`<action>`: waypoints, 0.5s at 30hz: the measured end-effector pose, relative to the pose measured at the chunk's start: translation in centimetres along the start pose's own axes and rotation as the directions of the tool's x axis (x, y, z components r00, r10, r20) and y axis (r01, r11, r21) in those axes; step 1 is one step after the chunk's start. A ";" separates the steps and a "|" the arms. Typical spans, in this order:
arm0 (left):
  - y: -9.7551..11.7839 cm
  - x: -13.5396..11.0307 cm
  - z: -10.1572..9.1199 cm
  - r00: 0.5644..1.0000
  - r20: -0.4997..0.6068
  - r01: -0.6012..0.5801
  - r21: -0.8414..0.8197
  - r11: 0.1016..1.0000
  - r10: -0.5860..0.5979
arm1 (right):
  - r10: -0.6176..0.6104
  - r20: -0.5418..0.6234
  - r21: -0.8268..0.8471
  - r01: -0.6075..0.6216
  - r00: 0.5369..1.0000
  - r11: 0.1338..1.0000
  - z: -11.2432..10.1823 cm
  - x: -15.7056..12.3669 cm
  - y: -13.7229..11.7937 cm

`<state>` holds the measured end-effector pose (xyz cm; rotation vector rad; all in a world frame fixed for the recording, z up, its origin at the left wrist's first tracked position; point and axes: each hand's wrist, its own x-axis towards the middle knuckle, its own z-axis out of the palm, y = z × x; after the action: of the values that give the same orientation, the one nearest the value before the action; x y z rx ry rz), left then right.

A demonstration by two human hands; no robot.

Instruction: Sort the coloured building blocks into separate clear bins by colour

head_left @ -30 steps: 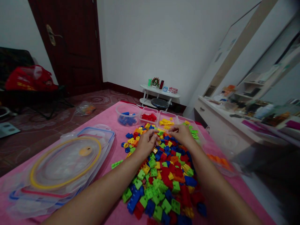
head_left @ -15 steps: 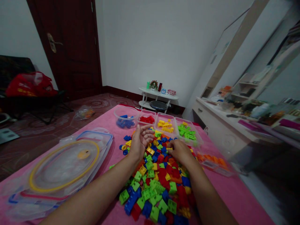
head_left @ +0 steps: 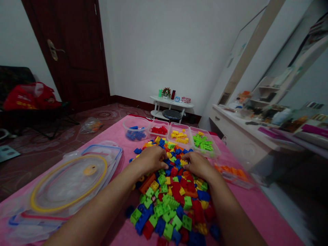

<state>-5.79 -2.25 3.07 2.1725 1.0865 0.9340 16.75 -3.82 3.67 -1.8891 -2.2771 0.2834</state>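
A heap of toy building bricks in green, red, blue, yellow and orange spreads over the pink cloth. My left hand lies palm down over the heap's far left part. Its fingers curl down among the bricks, and what they hold, if anything, is hidden. On the heap's right side, my right hand has its fingers bent and closed at a yellow toy brick. A small gap with blue and red bricks separates the two hands.
Beyond the heap stand a round tub of blue bricks and boxes of red, yellow and green bricks. An orange-brick box sits right. Stacked lids lie left. A dresser flanks the table.
My left hand has turned from palm-sideways with fingers spread to palm down, fingers curled into the heap. My right hand stays near the same bricks. The view has shifted slightly.
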 end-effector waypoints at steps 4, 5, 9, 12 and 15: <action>-0.5 -0.2 0.1 0.993 0.112 -0.034 -0.044 0.998 0.038 | 0.029 -0.041 0.039 -0.027 0.999 0.999 0.0 0.2 0.2; -0.5 -0.1 0.2 0.994 0.108 -0.005 -0.088 0.996 0.015 | 0.034 -0.067 0.087 -0.028 0.997 0.996 -0.2 0.2 0.3; -0.1 0.7 0.7 0.976 0.125 0.213 -0.424 0.880 -0.176 | 0.069 -0.092 0.504 -0.013 0.993 0.864 -1.3 0.0 -0.5; 0.3 0.9 1.0 0.935 0.222 0.352 -0.674 0.649 -0.277 | 0.105 -0.035 0.804 -0.034 0.994 0.594 -2.1 -0.6 -2.0; 0.7 0.8 1.4 0.915 0.265 0.384 -0.800 0.461 -0.304 | 0.116 -0.016 0.890 -0.039 0.993 0.455 -2.2 -1.1 -3.4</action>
<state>-4.10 -2.17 2.95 1.0990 0.7331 0.8920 14.29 -5.39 6.66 -1.3348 -1.4236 1.1460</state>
